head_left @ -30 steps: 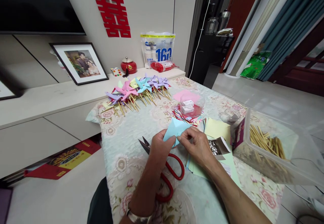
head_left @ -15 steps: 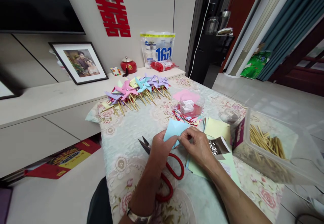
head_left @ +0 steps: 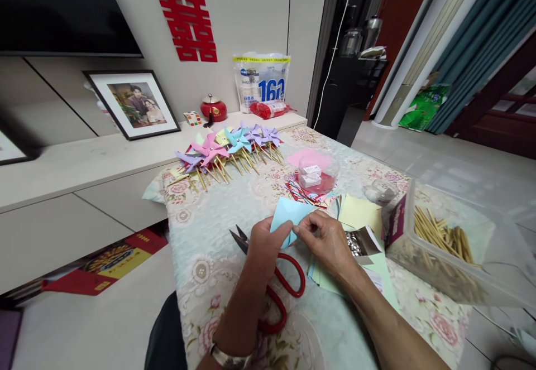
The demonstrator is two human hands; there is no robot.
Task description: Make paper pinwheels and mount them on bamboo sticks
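A light blue sheet of paper [head_left: 288, 212] is held up over the table between both hands. My left hand [head_left: 268, 244] is closed on its left side, the thumb laid across its front. With thumb and forefinger, my right hand [head_left: 324, 239] pinches the paper's lower right edge; whether a small pin is in that pinch I cannot tell. Under my left forearm lie red-handled scissors [head_left: 299, 275], blades pointing away to the left. Close to my right hand, an opened small box of silvery pins [head_left: 354, 243] rests on pale green and yellow paper sheets [head_left: 358, 212].
Finished paper pinwheels [head_left: 238, 141] on sticks lie at the table's far left. A round clear container [head_left: 329, 176] with small white boxes stands beyond my hands, on colourful paper strips [head_left: 299, 192]. At right, a clear plastic bin [head_left: 402, 241] holds many sticks [head_left: 444, 236].
My left thumb has shifted slightly along the blue paper, near my right fingertips. Otherwise both hands stay in the same place.
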